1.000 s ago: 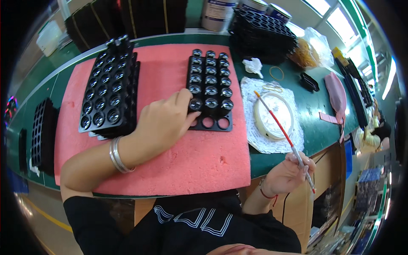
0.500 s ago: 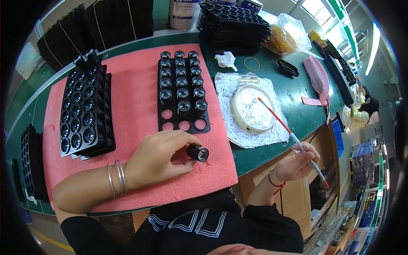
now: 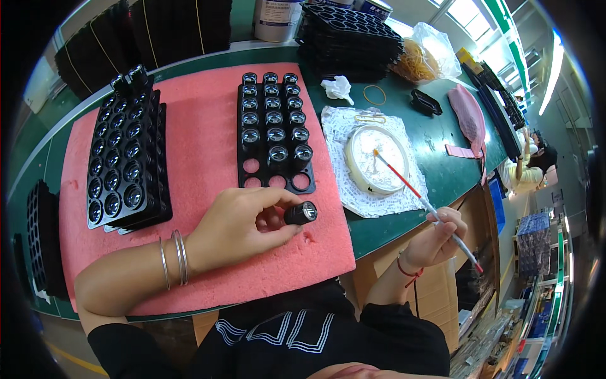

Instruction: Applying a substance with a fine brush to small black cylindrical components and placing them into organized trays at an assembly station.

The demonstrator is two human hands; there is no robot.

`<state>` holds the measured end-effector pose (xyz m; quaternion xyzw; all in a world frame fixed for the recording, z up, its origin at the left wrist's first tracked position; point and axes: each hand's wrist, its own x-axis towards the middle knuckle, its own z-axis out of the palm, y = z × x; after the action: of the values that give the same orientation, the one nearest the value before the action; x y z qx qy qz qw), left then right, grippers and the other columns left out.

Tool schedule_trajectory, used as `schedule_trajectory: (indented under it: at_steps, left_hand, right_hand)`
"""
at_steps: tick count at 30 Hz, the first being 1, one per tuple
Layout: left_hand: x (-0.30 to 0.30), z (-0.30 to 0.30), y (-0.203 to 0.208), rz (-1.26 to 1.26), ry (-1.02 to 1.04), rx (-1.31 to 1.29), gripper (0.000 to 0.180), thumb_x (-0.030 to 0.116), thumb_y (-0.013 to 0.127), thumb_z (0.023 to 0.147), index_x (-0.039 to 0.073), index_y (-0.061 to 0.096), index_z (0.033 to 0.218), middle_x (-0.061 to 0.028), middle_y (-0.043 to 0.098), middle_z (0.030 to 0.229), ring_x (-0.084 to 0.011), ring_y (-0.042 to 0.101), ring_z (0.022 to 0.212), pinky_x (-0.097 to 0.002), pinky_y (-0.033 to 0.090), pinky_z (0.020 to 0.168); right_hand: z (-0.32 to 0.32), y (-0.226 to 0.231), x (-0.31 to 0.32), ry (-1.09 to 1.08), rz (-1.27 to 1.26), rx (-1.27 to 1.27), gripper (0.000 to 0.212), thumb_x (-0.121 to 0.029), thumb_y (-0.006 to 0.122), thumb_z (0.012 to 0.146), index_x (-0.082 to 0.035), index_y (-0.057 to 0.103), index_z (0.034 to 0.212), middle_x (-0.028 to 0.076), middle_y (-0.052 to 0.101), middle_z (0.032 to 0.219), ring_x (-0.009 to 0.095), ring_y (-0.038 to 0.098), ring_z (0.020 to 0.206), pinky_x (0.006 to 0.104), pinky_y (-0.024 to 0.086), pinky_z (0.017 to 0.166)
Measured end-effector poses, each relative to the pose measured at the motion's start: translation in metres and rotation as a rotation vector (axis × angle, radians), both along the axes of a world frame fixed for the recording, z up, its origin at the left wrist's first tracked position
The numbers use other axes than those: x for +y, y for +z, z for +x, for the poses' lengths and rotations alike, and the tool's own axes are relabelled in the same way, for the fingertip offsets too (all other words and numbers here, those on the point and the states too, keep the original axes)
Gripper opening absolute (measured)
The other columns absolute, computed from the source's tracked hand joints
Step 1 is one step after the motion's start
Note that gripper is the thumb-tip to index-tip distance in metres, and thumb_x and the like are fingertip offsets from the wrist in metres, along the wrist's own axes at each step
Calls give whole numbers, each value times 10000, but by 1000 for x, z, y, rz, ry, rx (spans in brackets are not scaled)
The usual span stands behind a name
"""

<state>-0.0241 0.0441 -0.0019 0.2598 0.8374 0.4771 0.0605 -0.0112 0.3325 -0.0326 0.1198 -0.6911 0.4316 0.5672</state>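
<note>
Black tube (image 3: 301, 213) pinched in left hand (image 3: 243, 218), over pink mat (image 3: 211, 126), near the tray (image 3: 288, 181).
Left grip clamped on tube, glass end tilted right; right hand (image 3: 437, 240) closed on brush (image 3: 410, 187), bristles over round dish (image 3: 363, 182).

White can (image 3: 276, 21), top out of view

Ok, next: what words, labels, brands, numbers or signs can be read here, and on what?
Pale can: printed label; wording not copied here.
Blue-and-white can further right: large print, can cut off by the frame; not copied.
Black shirt: white outlined lettering-like shapes; not copied.
White sheet under the round dish: tiny marks, too small to read.
Black cylinder in the left hand: none legible.
</note>
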Motion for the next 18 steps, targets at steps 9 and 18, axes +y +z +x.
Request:
schedule_trajectory:
  at_steps: [9,18]
  left_hand:
    - [-2,-2,-1,10,10,-117,300,202,696,689,5,581,883,-70,612,708,-111,587,595,-220,473,554]
    - [-4,-6,-9,446,113,-224,264,148,682,729,18,524,895,-23,588,771,-58,535,680,-191,445,603]
  right_hand:
    - [-3,-2,1,280,18,159,295,-256,375,920,-28,483,767,66,477,658,152,419,622,250,337,561]
    - [-6,-2,-34,674,-788,277,239,-252,452,901,-31,541,883,54,553,800,106,485,685,210,395,626]
